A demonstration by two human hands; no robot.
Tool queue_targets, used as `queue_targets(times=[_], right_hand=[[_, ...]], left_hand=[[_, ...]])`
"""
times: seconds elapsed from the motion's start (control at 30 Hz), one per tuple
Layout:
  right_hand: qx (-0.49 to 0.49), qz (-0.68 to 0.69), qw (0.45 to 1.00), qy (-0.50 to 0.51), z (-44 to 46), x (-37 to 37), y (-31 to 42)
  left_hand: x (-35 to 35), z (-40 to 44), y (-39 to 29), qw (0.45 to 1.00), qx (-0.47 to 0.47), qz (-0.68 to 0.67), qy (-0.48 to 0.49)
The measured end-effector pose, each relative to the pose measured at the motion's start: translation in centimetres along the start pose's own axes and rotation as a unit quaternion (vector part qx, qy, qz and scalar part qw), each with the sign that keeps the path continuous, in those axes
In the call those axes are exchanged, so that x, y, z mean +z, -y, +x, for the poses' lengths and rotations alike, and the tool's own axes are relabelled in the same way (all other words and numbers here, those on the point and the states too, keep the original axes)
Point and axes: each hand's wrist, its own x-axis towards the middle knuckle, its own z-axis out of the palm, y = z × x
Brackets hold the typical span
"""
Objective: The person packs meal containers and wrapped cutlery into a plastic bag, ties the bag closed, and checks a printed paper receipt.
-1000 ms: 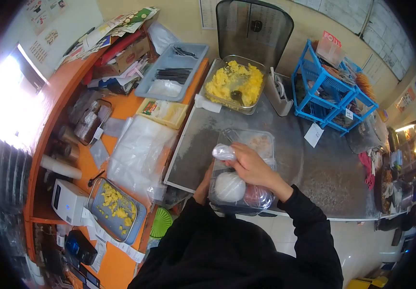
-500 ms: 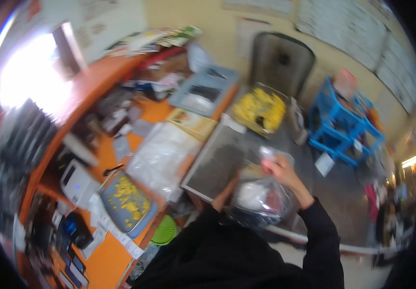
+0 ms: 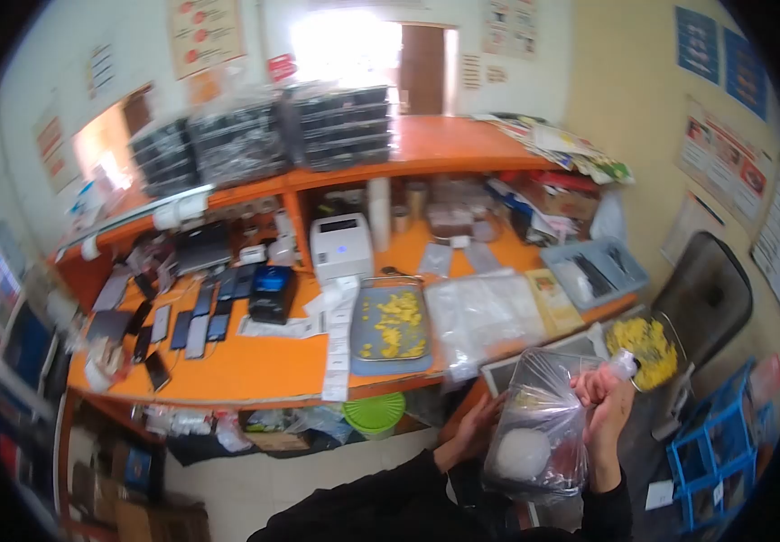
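A clear plastic bag hangs in front of me with a dark food container inside. A white rounded mound, perhaps rice, shows through the film, beside something dark reddish. My right hand is closed around the gathered neck of the bag, whose bunched end sticks out above the fist. At the bag's left edge is my left hand, fingers stretched out and partly in shade. Whether it touches the bag I cannot tell.
An orange counter bears several phones, a white printer, a tray of yellow pieces and flat plastic bags. A yellow-filled tray, a chair and a blue rack stand right. A green-lidded tub sits below.
My view has swung left toward the counter. The bag has come up from the dark table, its neck still in my right hand; my left hand stays on its left side.
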Motion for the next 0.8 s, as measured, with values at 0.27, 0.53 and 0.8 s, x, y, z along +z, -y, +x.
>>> queue_targets(times=[0.27, 0.53, 0.8], right_hand=[[0.038, 0.215, 0.967, 0.13, 0.3, 10.6, 3.4], [0.119, 0.271, 0.921, 0.252, -1.0, 22.8, -0.5], [0.09, 0.27, 0.879, 0.383, -2.2, 38.0, -7.5]], left_hand=[[-7.1, -10.4, -3.1, 0.983, 0.052, -0.14, -0.106], [-9.3, -18.2, -6.5, 0.979, 0.079, -0.125, -0.139], [-16.5, -27.6, -20.5, 0.973, 0.104, -0.109, -0.174]])
